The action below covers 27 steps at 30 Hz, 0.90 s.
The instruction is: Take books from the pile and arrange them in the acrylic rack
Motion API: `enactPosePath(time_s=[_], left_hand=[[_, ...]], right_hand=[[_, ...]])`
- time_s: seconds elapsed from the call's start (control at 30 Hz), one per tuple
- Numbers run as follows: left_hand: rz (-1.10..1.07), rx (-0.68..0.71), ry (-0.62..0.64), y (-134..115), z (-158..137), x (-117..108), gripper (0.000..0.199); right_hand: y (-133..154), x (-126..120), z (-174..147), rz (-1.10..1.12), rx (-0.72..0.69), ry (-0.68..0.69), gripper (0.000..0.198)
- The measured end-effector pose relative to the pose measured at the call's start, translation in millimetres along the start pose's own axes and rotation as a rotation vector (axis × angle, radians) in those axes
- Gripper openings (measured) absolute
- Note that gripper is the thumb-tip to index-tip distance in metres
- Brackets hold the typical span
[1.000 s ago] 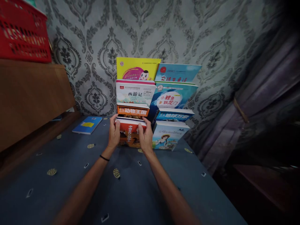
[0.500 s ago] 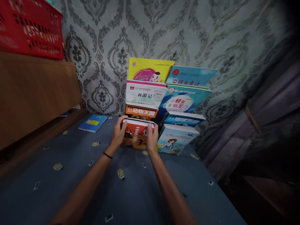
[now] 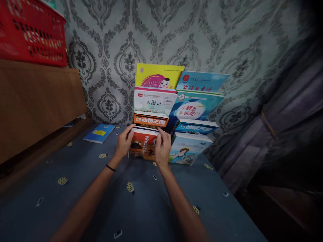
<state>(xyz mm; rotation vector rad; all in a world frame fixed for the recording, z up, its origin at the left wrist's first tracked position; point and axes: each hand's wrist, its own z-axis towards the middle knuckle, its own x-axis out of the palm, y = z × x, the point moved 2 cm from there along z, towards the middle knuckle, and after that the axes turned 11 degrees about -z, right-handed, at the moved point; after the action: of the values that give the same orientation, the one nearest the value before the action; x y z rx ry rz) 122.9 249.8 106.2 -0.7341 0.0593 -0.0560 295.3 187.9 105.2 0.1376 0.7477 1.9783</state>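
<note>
A red-orange book [image 3: 145, 148] stands in the front left row of books. My left hand [image 3: 124, 141] is at its left edge, closed on its upper corner with the thumb on the cover and the fingers reaching to the top edge. At the right edge, my right hand [image 3: 163, 148] holds the book with the thumb against the cover and a forefinger over the top. Directly behind stands the orange animal book [image 3: 151, 120], with a white-covered book [image 3: 155, 101] and a yellow book [image 3: 158, 72] rising in steps farther back.
A second stepped row on the right includes a light blue book [image 3: 189, 149], a dark blue one [image 3: 196, 127] and teal ones. One blue book [image 3: 99, 133] lies flat at left. A red basket [image 3: 32, 37] tops the wooden cabinet [image 3: 40, 104]. A tied curtain [image 3: 252, 144] hangs right.
My right hand has shifted its fingers over the top edge of the red-orange book. My left hand stays at the left edge. The whole view has moved slightly.
</note>
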Motion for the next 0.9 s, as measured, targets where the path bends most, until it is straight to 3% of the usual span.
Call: enactPosePath(time_s=[0.3,0.7,0.77,0.9], left_hand=[[-0.002,-0.007,-0.09,9,0,4,0.045],[-0.024,-0.001,0.027,8,4,-6,0.047],[-0.02,-0.011,0.034,9,4,-7,0.047],[0.008,-0.03,0.058,12,4,-7,0.045]], right_hand=[[-1,5,10,-0.092,-0.05,0.028,0.04],[-3,-2,10,-0.036,-0.05,0.135,0.042],[-6,-2,9,0.024,-0.01,0.132,0.046],[-18,-2,3,0.144,0.202,0.182,0.061]])
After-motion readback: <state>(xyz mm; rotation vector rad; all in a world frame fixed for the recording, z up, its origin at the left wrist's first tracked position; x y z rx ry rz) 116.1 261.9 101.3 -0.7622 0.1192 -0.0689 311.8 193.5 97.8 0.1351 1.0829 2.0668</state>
